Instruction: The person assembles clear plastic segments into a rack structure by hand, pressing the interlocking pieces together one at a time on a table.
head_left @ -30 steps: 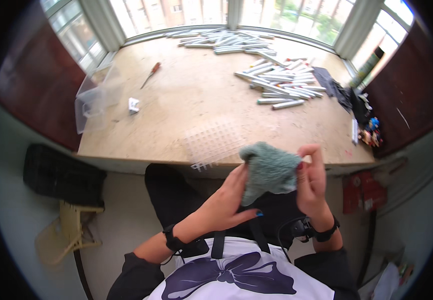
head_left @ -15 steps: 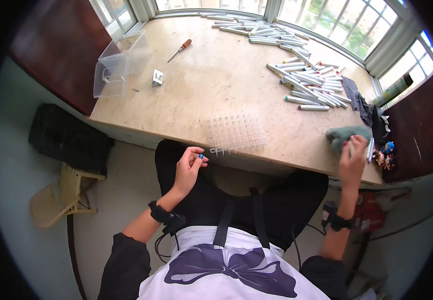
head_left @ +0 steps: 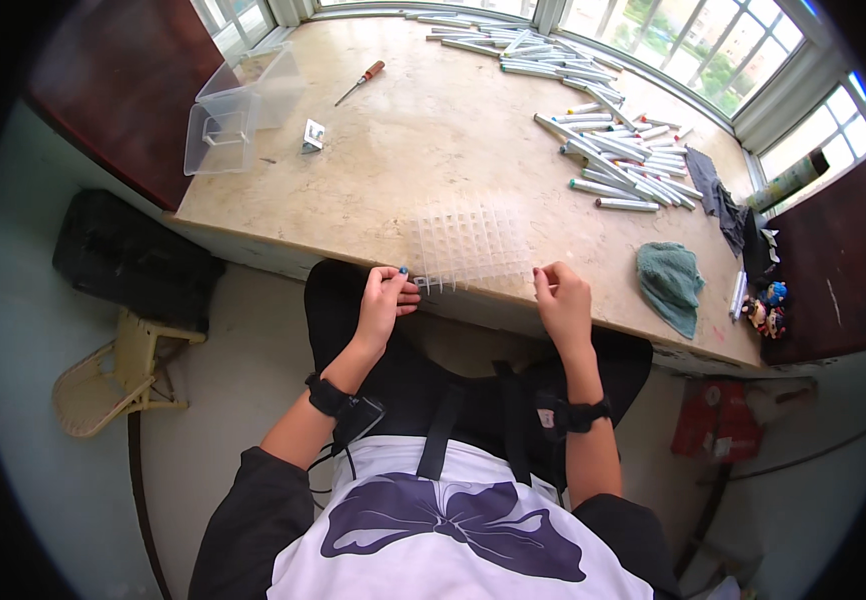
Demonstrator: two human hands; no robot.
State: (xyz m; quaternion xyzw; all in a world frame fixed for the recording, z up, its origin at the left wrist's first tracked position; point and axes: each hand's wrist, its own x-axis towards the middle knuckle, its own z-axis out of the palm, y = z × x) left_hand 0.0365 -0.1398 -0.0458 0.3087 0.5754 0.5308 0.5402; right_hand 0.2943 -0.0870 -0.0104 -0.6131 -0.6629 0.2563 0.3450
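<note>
A clear plastic grid rack (head_left: 471, 243) with many small square cells lies at the table's front edge, its near side slightly over the edge. My left hand (head_left: 386, 302) is at its near left corner, thumb and fingers curled together against the plastic. At the near right corner, my right hand (head_left: 564, 303) pinches the rack's edge between thumb and forefinger. A crumpled green cloth (head_left: 669, 287) lies on the table to the right of my right hand, apart from it.
White markers (head_left: 613, 150) lie in a loose heap, back right. Clear plastic bins (head_left: 223, 140), a small white stand (head_left: 314, 136) and a screwdriver (head_left: 361, 82) are at the left. Small figurines (head_left: 768, 308) and a grey cloth (head_left: 715, 195) are at the right.
My right hand has let go of the green cloth and moved left to the rack's right corner. The cloth now lies on the table. My left hand stays by the left corner.
</note>
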